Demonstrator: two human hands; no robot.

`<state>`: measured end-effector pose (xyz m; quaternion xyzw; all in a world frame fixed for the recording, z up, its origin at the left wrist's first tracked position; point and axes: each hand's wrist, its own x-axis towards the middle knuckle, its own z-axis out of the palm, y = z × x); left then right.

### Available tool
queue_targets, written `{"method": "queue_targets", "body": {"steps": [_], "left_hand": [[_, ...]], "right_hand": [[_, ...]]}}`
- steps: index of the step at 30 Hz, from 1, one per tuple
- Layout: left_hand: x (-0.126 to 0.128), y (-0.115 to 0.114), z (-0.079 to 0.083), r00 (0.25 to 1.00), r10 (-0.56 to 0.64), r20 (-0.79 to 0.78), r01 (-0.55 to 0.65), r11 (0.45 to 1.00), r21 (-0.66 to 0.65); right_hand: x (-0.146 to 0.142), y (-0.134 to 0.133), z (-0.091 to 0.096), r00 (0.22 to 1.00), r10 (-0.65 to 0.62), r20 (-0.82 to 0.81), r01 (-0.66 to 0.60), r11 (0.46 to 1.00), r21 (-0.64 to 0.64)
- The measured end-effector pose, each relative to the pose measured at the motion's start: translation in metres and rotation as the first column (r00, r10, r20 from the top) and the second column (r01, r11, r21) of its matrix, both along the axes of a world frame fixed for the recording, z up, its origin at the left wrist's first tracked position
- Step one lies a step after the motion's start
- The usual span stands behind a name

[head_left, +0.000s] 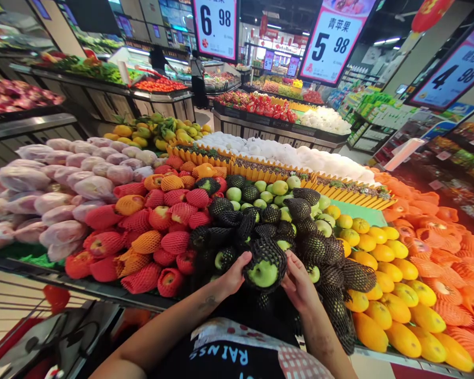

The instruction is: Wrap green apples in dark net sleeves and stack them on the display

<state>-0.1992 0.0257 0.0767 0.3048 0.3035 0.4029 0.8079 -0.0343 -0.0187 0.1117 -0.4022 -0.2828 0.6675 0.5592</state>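
green apple (263, 273) in black foam net (267, 249), held between both hands (237, 273)

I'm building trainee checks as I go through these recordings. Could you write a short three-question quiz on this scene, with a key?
1. True or false: the left hand and the right hand are both at the same green apple.

2. Multiple choice: what colour is the net sleeve around that apple?
a) red
b) black
c) orange

3. Short answer: what price shows on the middle one of the three large hanging signs?

Key:
1. True
2. b
3. 5.98
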Motion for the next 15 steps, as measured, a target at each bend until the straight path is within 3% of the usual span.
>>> {"method": "queue_targets", "body": {"steps": [4, 6, 8, 10, 12, 15], "left_hand": [[-0.007, -0.003, 0.001, 0.998, -0.058, -0.023, 0.057, 0.998, -0.038], [-0.009, -0.004, 0.002, 0.997, -0.063, -0.038, 0.061, 0.996, -0.059], [-0.009, -0.004, 0.005, 0.994, -0.093, -0.052, 0.089, 0.994, -0.063], [-0.009, -0.002, 0.009, 0.991, -0.091, -0.097, 0.087, 0.995, -0.046], [-0.009, -0.001, 0.015, 0.982, -0.067, -0.179, 0.072, 0.997, 0.019], [-0.01, 0.001, 0.022, 0.949, -0.064, -0.308, 0.129, 0.972, 0.194]], "right_hand": [[0.004, 0.0, -0.001, 0.997, 0.049, 0.062, -0.048, 0.999, -0.007], [0.008, -0.001, -0.003, 0.987, 0.015, 0.159, -0.019, 1.0, 0.024], [0.01, -0.003, -0.004, 0.942, -0.111, 0.316, 0.07, 0.988, 0.139], [0.011, -0.007, -0.005, 0.856, -0.245, 0.455, 0.09, 0.938, 0.336], [0.011, -0.011, -0.004, 0.763, -0.283, 0.58, -0.039, 0.877, 0.479], [0.006, -0.015, -0.006, 0.603, -0.217, 0.768, -0.287, 0.84, 0.462]]}}
